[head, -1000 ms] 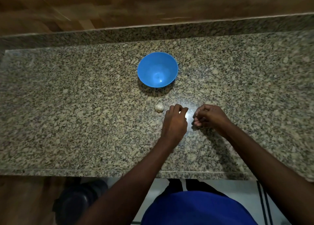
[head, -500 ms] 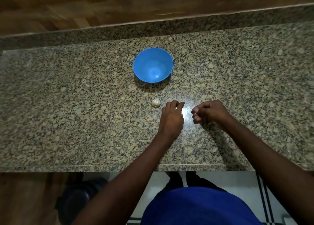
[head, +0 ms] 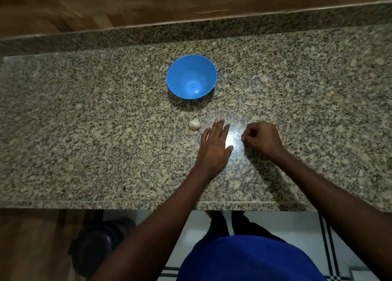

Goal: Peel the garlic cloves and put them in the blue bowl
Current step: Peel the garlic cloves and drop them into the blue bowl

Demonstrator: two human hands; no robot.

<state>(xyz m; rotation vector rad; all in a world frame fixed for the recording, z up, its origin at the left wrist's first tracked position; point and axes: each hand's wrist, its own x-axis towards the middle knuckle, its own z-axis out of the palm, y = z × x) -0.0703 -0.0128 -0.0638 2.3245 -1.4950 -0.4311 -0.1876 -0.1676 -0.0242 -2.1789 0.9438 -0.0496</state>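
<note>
On the counter, near its middle, sits the garlic, a whole bulb with its skin on, touching nothing. At about twelve o'clock from it, a little apart, stands the bowl, blue and with nothing in it that I can see.

At roughly four o'clock from the garlic lies the left hand, palm down with fingers straight and relaxed, holding nothing; its little finger is near the bulb but does not touch it. At three o'clock from that hand is the right hand, its fingers curled in with the thumb meeting the fingertips. Whether it pinches a clove or a scrap of skin, I cannot tell (the fingers hide whatever may be there).

My reading is that the task stands at its very start: no peeled clove is in the bowl, and the bulb looks unbroken. The next move would call for taking up the garlic, most readily with the left hand, and then breaking a clove free. That needs a firm grip, since a round bulb on polished stone may roll away.
</note>
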